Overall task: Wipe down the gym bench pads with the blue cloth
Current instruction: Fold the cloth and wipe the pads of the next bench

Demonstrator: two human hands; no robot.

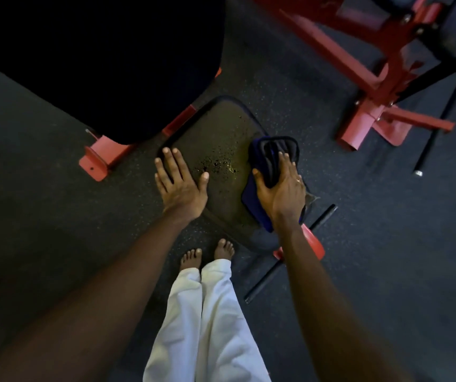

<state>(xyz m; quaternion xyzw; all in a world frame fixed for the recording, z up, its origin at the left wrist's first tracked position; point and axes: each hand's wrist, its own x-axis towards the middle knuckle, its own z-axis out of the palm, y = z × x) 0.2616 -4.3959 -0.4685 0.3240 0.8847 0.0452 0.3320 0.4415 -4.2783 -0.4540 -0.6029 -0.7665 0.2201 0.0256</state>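
Observation:
A small dark seat pad [221, 139] of the gym bench lies below me, speckled with wet droplets near its middle. My left hand [178, 180] rests flat on the pad's left edge with its fingers spread. My right hand [280, 186] presses the folded blue cloth [269, 154] onto the pad's right edge, fingers straight over the cloth and the thumb on its left side. The large dark back pad [97, 56] of the same bench fills the upper left.
Red frame feet [97, 158] stick out under the back pad. Another red machine frame [370, 78] stands at the upper right. A black bar [290, 255] lies on the speckled rubber floor by my bare feet [207, 255]; a second black bar [439, 128] lies further right.

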